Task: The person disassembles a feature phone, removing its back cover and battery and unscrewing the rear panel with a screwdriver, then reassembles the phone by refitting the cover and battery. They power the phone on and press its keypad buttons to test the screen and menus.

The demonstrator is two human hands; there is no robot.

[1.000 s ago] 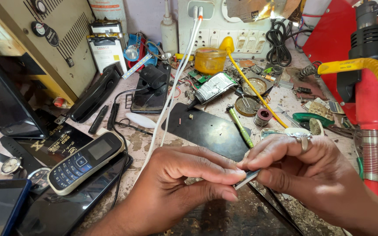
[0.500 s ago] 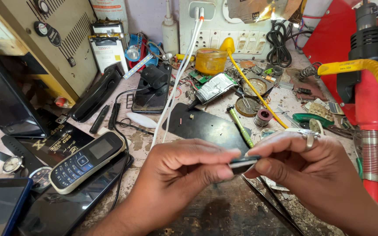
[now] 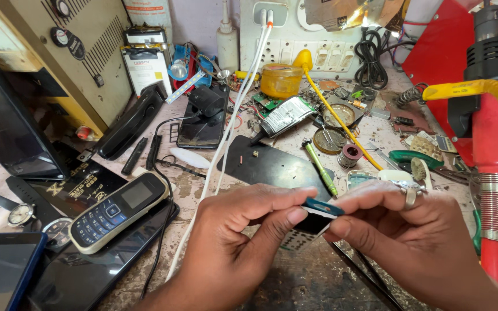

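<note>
My left hand point(image 3: 243, 236) and my right hand point(image 3: 410, 236) meet low in the middle of the head view, over a cluttered workbench. Between their fingertips they pinch a small flat part point(image 3: 318, 214) with a blue top edge and a dark and white face. My left thumb presses on its near side, and my right fingers hold its right end. A ring sits on one right finger. A dark mat point(image 3: 272, 164) lies just behind the hands.
A keypad phone point(image 3: 119, 210) lies left on a black tablet point(image 3: 82, 276). White cables point(image 3: 226, 138) run from the wall sockets toward my left hand. A red and yellow hot-air tool point(image 3: 491, 173) stands right. Screwdriver point(image 3: 320, 167), solder spool point(image 3: 351, 154) and an orange jar point(image 3: 281, 80) lie behind.
Both hands have turned the small part, so its blue edge and flat face now show. The hands stayed in about the same place.
</note>
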